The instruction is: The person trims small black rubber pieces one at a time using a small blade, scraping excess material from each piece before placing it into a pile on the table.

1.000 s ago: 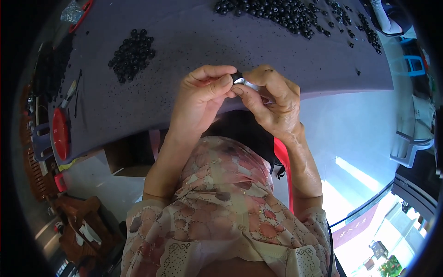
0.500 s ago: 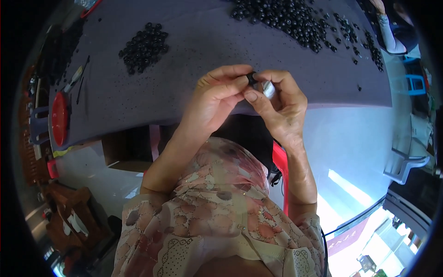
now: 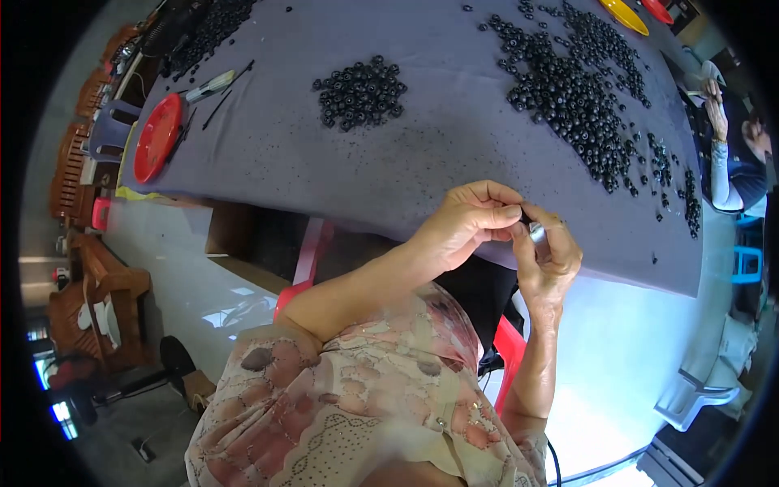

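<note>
One dark piece (image 3: 526, 217), more hidden than half a second ago, is pinched by the left hand (image 3: 475, 221) near the edge of the counter (image 3: 272, 138); the right hand (image 3: 552, 264) grips a shiny metal bit (image 3: 536, 233) beside it, so handling seems unfinished.

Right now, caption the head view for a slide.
Left hand beside right hand, which holds a silvery item, near round black pieces on grey cloth.

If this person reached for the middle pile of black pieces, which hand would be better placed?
Probably the left hand: it is nearer the middle pile of black pieces. The right hand is farther off and holds a shiny silver item.
</note>
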`<state>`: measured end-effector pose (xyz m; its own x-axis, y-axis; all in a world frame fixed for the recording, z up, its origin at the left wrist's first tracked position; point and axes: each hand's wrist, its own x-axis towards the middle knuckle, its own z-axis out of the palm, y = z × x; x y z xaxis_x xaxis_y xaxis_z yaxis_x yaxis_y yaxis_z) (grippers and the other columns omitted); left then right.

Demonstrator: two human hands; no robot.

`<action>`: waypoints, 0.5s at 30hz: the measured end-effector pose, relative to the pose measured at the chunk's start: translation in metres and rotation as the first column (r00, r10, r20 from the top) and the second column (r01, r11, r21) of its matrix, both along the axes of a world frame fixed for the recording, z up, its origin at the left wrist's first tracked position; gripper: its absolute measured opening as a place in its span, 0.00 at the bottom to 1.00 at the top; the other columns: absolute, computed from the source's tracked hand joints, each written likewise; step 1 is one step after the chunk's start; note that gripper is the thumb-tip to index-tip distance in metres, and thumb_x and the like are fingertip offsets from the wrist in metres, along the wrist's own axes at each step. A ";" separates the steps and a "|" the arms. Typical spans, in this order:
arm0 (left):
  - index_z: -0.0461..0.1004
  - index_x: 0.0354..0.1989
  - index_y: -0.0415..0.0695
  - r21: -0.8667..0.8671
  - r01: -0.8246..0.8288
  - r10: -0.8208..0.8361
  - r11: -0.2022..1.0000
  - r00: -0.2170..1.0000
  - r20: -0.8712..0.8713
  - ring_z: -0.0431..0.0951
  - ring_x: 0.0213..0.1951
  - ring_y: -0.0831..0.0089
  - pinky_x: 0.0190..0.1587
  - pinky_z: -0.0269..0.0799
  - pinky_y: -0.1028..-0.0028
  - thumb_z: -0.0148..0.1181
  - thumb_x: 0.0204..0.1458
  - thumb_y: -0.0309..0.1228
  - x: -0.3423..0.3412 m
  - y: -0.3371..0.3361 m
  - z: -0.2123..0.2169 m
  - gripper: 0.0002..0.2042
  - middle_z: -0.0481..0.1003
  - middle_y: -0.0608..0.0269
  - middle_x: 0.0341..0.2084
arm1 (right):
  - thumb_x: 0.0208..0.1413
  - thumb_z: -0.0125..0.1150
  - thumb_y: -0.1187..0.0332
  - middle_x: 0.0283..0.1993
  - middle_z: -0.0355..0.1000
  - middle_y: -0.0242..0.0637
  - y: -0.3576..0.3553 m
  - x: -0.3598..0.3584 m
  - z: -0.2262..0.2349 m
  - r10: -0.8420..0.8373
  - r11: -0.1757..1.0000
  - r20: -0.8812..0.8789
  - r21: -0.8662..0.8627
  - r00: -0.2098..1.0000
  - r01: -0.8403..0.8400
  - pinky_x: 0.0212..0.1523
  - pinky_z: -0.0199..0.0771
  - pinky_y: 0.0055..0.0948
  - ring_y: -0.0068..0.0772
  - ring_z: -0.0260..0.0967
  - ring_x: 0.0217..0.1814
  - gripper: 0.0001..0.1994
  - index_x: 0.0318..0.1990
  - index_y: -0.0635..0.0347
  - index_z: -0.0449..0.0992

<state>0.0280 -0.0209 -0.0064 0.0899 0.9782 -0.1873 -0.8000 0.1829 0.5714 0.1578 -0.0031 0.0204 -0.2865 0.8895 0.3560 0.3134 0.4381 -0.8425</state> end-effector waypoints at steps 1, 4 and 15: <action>0.70 0.30 0.40 -0.003 0.026 -0.026 1.000 0.999 0.041 0.73 0.29 0.76 0.35 0.69 0.76 0.55 0.44 0.22 -0.001 0.000 0.001 0.05 0.72 0.62 0.26 | 0.40 0.56 0.79 0.24 0.67 0.33 0.000 0.000 0.001 -0.007 0.999 0.050 0.047 0.999 0.005 0.16 0.55 0.16 0.17 0.57 0.17 0.10 0.34 0.62 0.72; 0.71 0.29 0.39 -0.006 0.003 -0.003 1.000 0.999 0.054 0.72 0.28 0.75 0.35 0.68 0.76 0.55 0.43 0.21 -0.001 0.002 -0.003 0.04 0.72 0.62 0.26 | 0.37 0.55 0.81 0.21 0.65 0.33 0.002 -0.002 -0.003 -0.020 0.990 0.030 0.140 0.999 0.015 0.16 0.56 0.17 0.18 0.56 0.16 0.11 0.32 0.62 0.72; 0.71 0.28 0.39 -0.033 -0.008 0.010 0.999 0.998 0.063 0.72 0.28 0.72 0.36 0.68 0.73 0.55 0.43 0.22 0.000 0.001 -0.008 0.03 0.72 0.60 0.25 | 0.36 0.56 0.81 0.20 0.65 0.31 0.000 -0.002 -0.011 -0.031 0.989 -0.048 0.142 0.998 0.038 0.17 0.57 0.17 0.18 0.57 0.16 0.09 0.29 0.62 0.71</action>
